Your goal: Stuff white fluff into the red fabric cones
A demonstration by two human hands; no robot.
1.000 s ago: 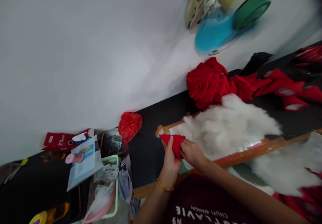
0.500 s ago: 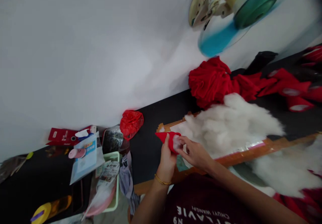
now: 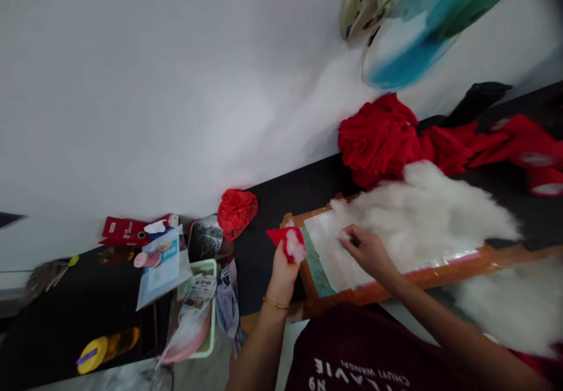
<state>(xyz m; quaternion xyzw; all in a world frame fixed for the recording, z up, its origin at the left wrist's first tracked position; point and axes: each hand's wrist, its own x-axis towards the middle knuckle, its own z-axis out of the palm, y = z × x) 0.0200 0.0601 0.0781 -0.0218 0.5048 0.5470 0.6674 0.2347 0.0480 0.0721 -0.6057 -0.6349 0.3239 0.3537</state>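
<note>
My left hand [image 3: 280, 265] grips a small red fabric cone [image 3: 284, 238] with a tuft of white stuffing [image 3: 295, 250] showing at its open end. My right hand [image 3: 367, 250] reaches into the big pile of white stuffing [image 3: 422, 215] on a brown board [image 3: 422, 276], its fingers pinched on a bit of the fluff. A heap of red fabric [image 3: 378, 139] lies behind the pile by the wall, with more red cone pieces [image 3: 534, 150] at the far right.
A crumpled red bag [image 3: 236, 210] lies on the black table [image 3: 272, 194]. At the left are a green basket [image 3: 206, 306] with packets, a red box [image 3: 123, 230] and a yellow tape roll [image 3: 92, 356]. A blue-green fan [image 3: 417, 33] hangs on the white wall. More stuffing [image 3: 514, 306] is at right.
My right hand left the mouth of the red cone and moved right into the stuffing pile. My left hand kept hold of the cone.
</note>
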